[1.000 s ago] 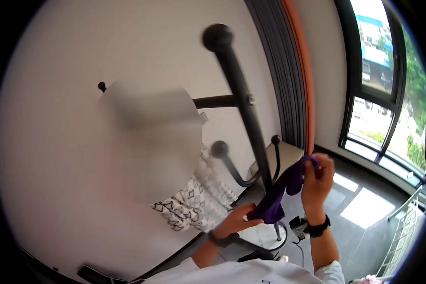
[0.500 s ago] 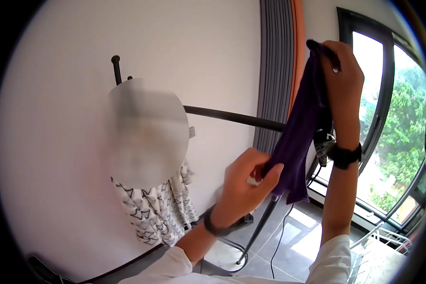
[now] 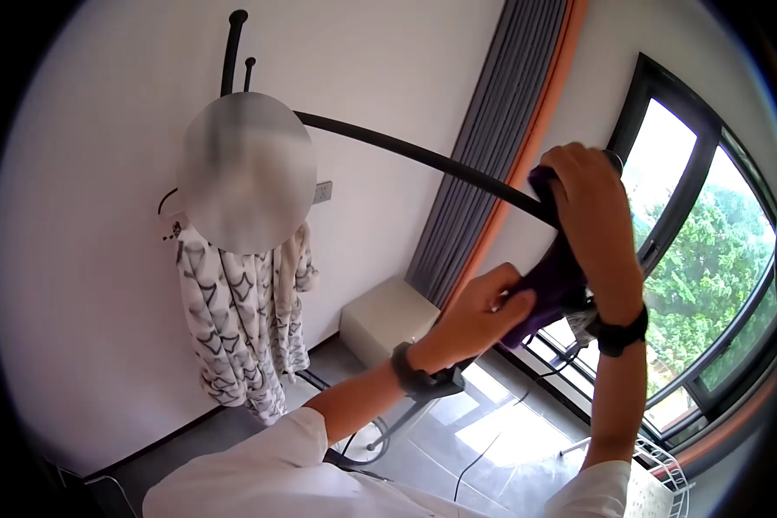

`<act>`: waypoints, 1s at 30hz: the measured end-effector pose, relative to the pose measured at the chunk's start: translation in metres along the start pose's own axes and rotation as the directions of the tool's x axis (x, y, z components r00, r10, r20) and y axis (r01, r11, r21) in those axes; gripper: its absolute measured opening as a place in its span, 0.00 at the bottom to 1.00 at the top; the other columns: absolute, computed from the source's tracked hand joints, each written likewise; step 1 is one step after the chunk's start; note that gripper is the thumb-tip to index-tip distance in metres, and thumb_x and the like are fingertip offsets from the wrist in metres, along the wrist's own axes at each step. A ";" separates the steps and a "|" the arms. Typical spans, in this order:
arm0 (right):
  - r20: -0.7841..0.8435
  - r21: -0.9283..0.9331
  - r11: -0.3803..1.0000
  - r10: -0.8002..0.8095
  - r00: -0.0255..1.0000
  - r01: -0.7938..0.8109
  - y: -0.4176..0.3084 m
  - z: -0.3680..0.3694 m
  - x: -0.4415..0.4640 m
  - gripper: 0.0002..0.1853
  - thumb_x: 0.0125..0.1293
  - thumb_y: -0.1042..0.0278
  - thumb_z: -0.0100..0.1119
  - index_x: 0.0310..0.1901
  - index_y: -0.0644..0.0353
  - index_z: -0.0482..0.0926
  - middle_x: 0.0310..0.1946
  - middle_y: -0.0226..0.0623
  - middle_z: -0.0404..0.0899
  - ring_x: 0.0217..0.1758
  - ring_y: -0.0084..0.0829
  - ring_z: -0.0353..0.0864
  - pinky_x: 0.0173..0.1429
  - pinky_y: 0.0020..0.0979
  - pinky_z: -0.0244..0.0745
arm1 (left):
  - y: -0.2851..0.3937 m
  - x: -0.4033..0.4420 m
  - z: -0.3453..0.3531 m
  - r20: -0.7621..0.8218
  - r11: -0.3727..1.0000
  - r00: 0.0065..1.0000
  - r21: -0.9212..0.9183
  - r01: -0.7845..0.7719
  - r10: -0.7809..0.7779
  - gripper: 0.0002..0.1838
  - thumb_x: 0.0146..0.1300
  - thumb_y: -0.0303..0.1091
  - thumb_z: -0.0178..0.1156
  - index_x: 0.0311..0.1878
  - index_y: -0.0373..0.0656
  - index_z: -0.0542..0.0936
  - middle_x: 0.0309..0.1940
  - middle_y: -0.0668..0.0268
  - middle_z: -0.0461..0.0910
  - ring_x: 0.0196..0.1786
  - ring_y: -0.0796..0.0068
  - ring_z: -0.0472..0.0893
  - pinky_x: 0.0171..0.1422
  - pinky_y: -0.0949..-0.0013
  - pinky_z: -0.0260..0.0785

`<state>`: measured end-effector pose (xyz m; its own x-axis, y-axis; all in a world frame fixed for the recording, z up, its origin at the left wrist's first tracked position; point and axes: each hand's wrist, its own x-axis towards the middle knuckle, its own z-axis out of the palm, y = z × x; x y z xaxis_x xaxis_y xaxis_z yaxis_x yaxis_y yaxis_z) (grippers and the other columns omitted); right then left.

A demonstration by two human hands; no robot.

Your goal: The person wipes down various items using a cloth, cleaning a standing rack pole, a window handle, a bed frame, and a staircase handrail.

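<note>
A dark purple cloth (image 3: 551, 278) hangs near the right end of a black horizontal bar (image 3: 414, 154). My right hand (image 3: 589, 203) is closed round its upper part, close to the bar's end. Lower down, my left hand (image 3: 485, 315) pinches the cloth's lower left edge between thumb and fingers. The bar's end is hidden behind the cloth and my right hand. Both wrists wear black bands, and something dark with a cable hangs beside the right wrist.
A patterned white garment (image 3: 242, 319) hangs at the left by the wall. A beige box (image 3: 390, 319) stands on the floor below a grey and orange curtain (image 3: 483, 138). Windows are at the right, with a white wire rack (image 3: 665, 466) at the lower right.
The view has turned, and the bar now slopes down to the right. My right hand has come down from its raised position to the bar's end, and the cloth looks more bunched.
</note>
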<state>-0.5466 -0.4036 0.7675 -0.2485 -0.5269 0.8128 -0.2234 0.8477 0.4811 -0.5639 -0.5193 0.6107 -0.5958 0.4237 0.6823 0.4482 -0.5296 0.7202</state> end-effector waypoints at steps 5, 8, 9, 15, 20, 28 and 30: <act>0.078 0.120 0.950 0.280 0.957 -0.288 -0.025 0.021 -0.007 0.05 0.64 0.75 0.54 0.39 0.65 0.75 0.33 0.46 0.80 0.36 0.43 0.82 0.41 0.39 0.77 | -0.021 -0.019 -0.034 -0.114 0.989 0.986 0.072 0.127 -0.118 0.10 0.70 0.38 0.57 0.38 0.41 0.72 0.29 0.73 0.70 0.32 0.88 0.69 0.35 0.81 0.64; 0.231 0.150 0.921 0.322 0.918 -0.360 -0.040 0.019 0.004 0.07 0.67 0.72 0.52 0.41 0.66 0.75 0.34 0.47 0.80 0.36 0.45 0.82 0.41 0.39 0.77 | -0.010 -0.016 -0.059 -0.208 0.999 0.978 -0.044 -0.015 0.005 0.10 0.69 0.37 0.58 0.39 0.40 0.75 0.30 0.72 0.73 0.33 0.87 0.71 0.37 0.80 0.66; 0.315 0.169 0.896 0.346 0.884 -0.411 -0.042 0.019 0.009 0.07 0.67 0.71 0.52 0.42 0.66 0.75 0.34 0.47 0.80 0.37 0.46 0.82 0.42 0.40 0.77 | -0.009 -0.015 -0.065 -0.226 0.999 0.974 -0.042 -0.015 0.005 0.10 0.69 0.37 0.58 0.39 0.40 0.75 0.30 0.72 0.73 0.33 0.87 0.71 0.37 0.80 0.66; 0.254 0.139 0.946 0.252 0.934 -0.294 -0.026 0.015 -0.008 0.09 0.67 0.71 0.54 0.46 0.63 0.76 0.42 0.45 0.80 0.45 0.45 0.80 0.51 0.40 0.74 | -0.025 -0.025 -0.040 -0.021 0.944 0.999 0.329 -0.017 0.026 0.10 0.69 0.37 0.57 0.40 0.38 0.75 0.31 0.59 0.74 0.32 0.70 0.75 0.37 0.65 0.67; 0.084 -0.026 0.966 0.257 0.963 -0.256 -0.055 0.027 -0.020 0.09 0.66 0.73 0.56 0.46 0.61 0.79 0.43 0.41 0.81 0.46 0.41 0.82 0.51 0.37 0.76 | -0.041 -0.070 0.000 -0.043 0.982 0.994 0.154 0.107 -0.101 0.11 0.72 0.38 0.53 0.44 0.40 0.69 0.24 0.58 0.71 0.26 0.68 0.73 0.32 0.65 0.65; -0.077 0.132 0.991 0.031 0.997 -0.021 -0.096 0.048 -0.073 0.17 0.54 0.80 0.64 0.46 0.59 0.80 0.42 0.36 0.82 0.41 0.38 0.81 0.46 0.35 0.76 | -0.067 -0.109 -0.042 -0.170 0.960 0.981 0.246 0.130 -0.089 0.11 0.69 0.37 0.57 0.41 0.39 0.72 0.17 0.60 0.72 0.20 0.74 0.71 0.25 0.67 0.62; 0.044 0.303 0.949 0.073 0.996 -0.083 -0.111 0.073 -0.100 0.17 0.53 0.79 0.64 0.47 0.59 0.79 0.41 0.36 0.82 0.40 0.38 0.81 0.46 0.35 0.76 | -0.076 -0.128 -0.051 -0.154 0.918 0.978 0.349 0.188 -0.142 0.11 0.67 0.36 0.59 0.38 0.37 0.71 0.16 0.55 0.72 0.17 0.67 0.72 0.23 0.65 0.61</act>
<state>-0.5662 -0.4496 0.6086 -0.3056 -0.4655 0.8306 -0.4772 0.8298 0.2894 -0.5552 -0.5710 0.4623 -0.7488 0.3762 0.5456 0.5318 -0.1501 0.8334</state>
